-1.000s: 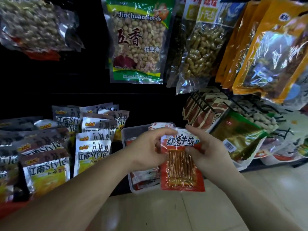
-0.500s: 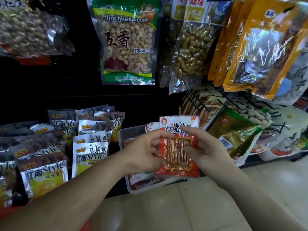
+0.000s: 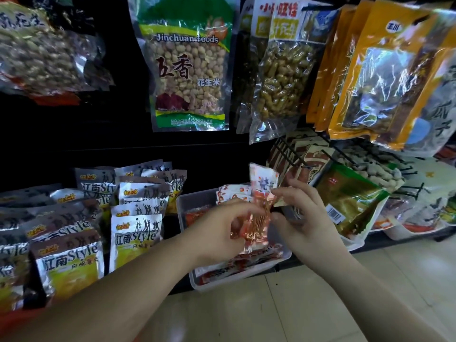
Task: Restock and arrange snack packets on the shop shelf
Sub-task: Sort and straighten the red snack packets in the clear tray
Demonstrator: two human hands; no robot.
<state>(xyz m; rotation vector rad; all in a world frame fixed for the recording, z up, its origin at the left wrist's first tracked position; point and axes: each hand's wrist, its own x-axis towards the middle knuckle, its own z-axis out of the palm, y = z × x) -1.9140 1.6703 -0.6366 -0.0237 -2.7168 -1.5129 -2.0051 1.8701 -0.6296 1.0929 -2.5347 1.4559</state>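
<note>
Right, dark shelf unit (image 3: 74, 144) fills most of the view, w/ big bags hung across the top: green-edged peanut bag (image 3: 187, 70) in the middle, orange bags (image 3: 385, 77) on the right. Bottom left, rows of silver-and-yellow "Style" packets (image 3: 71, 262) stand upright, front to back. Just beside them, approx. centre, a clear plastic tub (image 3: 182, 206) sits at the shelf's front edge, holding red packets lying flat plus a few standing at the back.

Both arms reach in from below. Left hand (image 3: 219, 230) has thumb and fingers curled, pinching the lower left edge of one red snack packet (image 3: 259, 218). Right hand (image 3: 306, 218) also curled, fingertips nipping the packet's right edge at approx. mid-height.

Packet is held in the air above the tub, between the two hands, upright but twisted partly edge-on and crumpled. It's glossy red-orange, white top band w/ dark printed characters, clear window showing thin orange-brown strips running lengthwise. Motion blur, so print can't be read.
</note>
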